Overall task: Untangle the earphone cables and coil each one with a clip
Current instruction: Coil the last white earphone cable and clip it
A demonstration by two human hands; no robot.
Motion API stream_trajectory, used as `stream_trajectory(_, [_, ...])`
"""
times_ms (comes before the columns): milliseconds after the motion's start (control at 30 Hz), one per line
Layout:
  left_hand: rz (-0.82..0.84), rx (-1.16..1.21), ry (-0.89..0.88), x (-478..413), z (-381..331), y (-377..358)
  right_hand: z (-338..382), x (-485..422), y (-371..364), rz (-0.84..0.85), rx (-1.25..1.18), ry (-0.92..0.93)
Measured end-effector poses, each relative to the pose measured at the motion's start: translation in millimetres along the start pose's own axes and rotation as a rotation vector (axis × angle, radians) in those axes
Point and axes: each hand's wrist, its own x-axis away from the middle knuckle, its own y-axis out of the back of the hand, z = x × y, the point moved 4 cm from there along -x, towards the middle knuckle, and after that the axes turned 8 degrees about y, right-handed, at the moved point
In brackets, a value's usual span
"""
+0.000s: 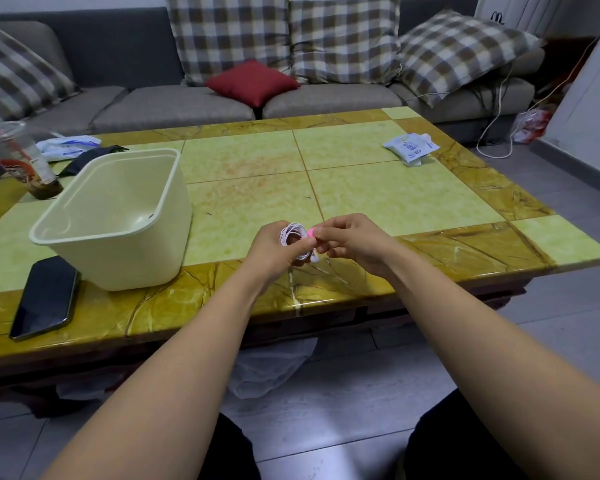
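Note:
A white earphone cable [291, 233] is wound into a small coil above the table's near edge. My left hand [274, 252] grips the coil from the left. One earbud [314, 258] hangs just below my fingers. My right hand [350, 239] pinches a small pink clip [310, 232] at the coil's right side. Both hands touch over the coil, and part of the cable is hidden inside them.
A cream plastic tub [118, 216] stands on the left of the green and amber table [395, 195], a black phone [45, 296] beside it. A plastic cup [18, 157] sits far left, a white packet [411, 147] far right. A sofa with cushions lies behind.

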Motion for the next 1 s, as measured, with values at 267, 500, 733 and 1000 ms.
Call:
stream_trajectory(267, [-0.03, -0.17, -0.009, 1, 1, -5, -3, 3, 3, 0.008, 0.163, -0.106])
stream_trajectory(500, [0.106, 0.081, 0.037, 5, -5, -3, 10, 2, 2, -0.044, 0.227, 0.029])
stream_trajectory(733, [0.072, 0.197, 0.067, 14, -2, 14, 18, 0, -7, 0.007, 0.114, 0.06])
stream_trajectory(1000, [-0.063, 0.194, 0.103, 42, -3, 43, 14, 0, -40, 0.102, -0.034, 0.038])
